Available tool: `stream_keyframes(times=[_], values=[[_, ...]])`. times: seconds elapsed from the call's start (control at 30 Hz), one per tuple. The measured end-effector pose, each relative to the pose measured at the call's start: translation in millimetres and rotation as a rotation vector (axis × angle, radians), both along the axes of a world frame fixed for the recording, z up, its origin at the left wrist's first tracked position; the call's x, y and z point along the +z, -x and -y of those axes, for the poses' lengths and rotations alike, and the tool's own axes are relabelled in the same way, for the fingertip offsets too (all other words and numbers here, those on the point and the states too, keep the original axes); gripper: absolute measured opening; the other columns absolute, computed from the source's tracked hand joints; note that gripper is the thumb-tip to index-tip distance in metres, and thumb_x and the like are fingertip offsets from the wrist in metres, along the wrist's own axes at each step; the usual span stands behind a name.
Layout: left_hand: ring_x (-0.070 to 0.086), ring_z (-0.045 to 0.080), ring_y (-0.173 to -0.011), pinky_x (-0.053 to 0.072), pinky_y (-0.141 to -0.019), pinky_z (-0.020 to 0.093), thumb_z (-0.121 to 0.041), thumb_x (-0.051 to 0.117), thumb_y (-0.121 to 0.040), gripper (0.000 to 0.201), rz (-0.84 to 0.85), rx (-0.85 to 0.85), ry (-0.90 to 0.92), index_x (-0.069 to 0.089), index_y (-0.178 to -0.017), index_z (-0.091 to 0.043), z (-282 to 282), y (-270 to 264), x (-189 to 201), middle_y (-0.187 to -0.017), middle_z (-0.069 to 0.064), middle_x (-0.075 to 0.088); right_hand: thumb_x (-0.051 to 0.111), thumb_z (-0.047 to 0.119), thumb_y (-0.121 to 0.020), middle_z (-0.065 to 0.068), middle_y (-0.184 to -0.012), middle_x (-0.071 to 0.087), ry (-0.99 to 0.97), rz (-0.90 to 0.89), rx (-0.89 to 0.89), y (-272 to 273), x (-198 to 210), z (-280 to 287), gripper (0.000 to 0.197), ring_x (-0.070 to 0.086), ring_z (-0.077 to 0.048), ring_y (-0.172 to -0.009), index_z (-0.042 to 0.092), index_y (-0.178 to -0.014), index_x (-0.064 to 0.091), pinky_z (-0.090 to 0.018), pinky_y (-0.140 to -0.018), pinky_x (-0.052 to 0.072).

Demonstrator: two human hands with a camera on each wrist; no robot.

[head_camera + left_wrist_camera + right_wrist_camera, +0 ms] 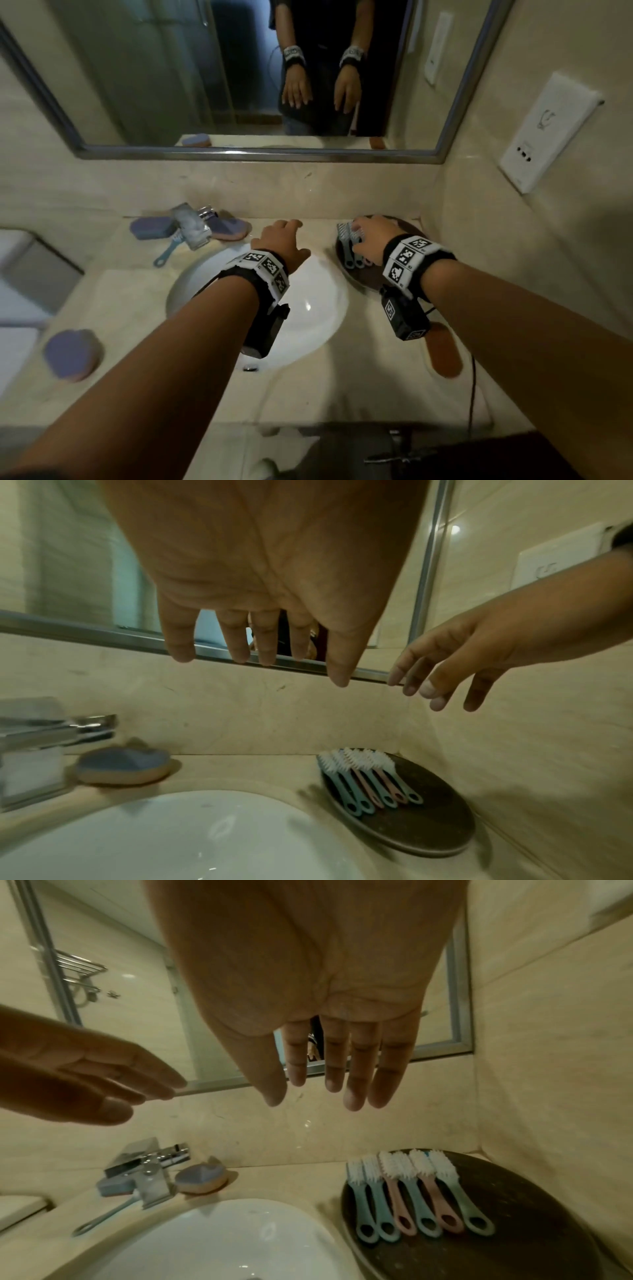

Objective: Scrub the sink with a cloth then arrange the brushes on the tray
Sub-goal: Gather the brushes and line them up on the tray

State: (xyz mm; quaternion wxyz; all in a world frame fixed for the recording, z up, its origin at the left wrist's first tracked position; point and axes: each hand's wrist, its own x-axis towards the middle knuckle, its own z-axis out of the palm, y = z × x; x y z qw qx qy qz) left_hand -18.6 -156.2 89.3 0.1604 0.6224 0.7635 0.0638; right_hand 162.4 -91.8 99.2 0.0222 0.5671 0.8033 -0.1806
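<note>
A dark brown oval tray [368, 281] [514, 1218] sits on the counter at the back right corner. Several blue and pink brushes [416, 1199] [369, 780] lie side by side on it, white bristles toward the wall. One more blue brush [167, 253] [103, 1218] lies on the counter beside the faucet. The white sink [318, 287] is between my arms. My right hand [368, 236] [325, 1093] hovers over the tray's brushes, fingers straight and holding nothing. My left hand [282, 234] [257, 653] hovers open over the sink's back rim.
A chrome faucet [193, 222] stands at the back left between two blue-and-pink sponges [152, 228] [229, 228]. A third sponge [72, 354] lies front left. A brown oval object [443, 353] lies front right. The mirror [239, 68] and the side wall close in the tray's corner.
</note>
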Motion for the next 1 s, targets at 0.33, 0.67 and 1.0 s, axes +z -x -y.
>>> stream_keyframes(times=[0.33,0.67,1.0], values=[[0.043,0.030,-0.128,0.041,-0.102,0.045,-0.037,0.059,-0.088,0.058,-0.012,0.182,-0.010,0.037,-0.138,-0.018,40.7,110.3,0.7,-0.143,0.009,0.040,0.058,0.025,-0.085,-0.013,-0.128,0.047,0.012,-0.015,0.119,112.4,8.8,-2.2,0.042,0.051,-0.030,-0.114,0.022,-0.126,0.049,-0.034,-0.096,0.043],[0.042,0.031,-0.128,0.041,-0.101,0.049,-0.041,0.058,-0.088,0.063,-0.069,0.303,0.081,0.030,-0.142,-0.024,80.5,314.0,-14.8,-0.143,0.008,0.039,0.059,0.025,-0.084,-0.011,-0.119,0.059,0.052,-0.079,0.231,323.1,-0.6,18.8,0.032,0.058,-0.030,-0.107,0.018,-0.116,0.057,-0.026,-0.082,0.044],[0.038,0.031,-0.130,0.039,-0.102,0.048,-0.038,0.055,-0.090,0.059,0.059,0.205,0.196,0.031,-0.141,-0.023,64.4,397.3,-68.1,-0.145,0.007,0.035,0.059,0.022,-0.086,-0.008,-0.136,0.050,0.229,0.000,0.181,416.8,-68.5,26.4,0.044,0.051,-0.024,-0.121,0.020,-0.129,0.049,-0.034,-0.102,0.043]])
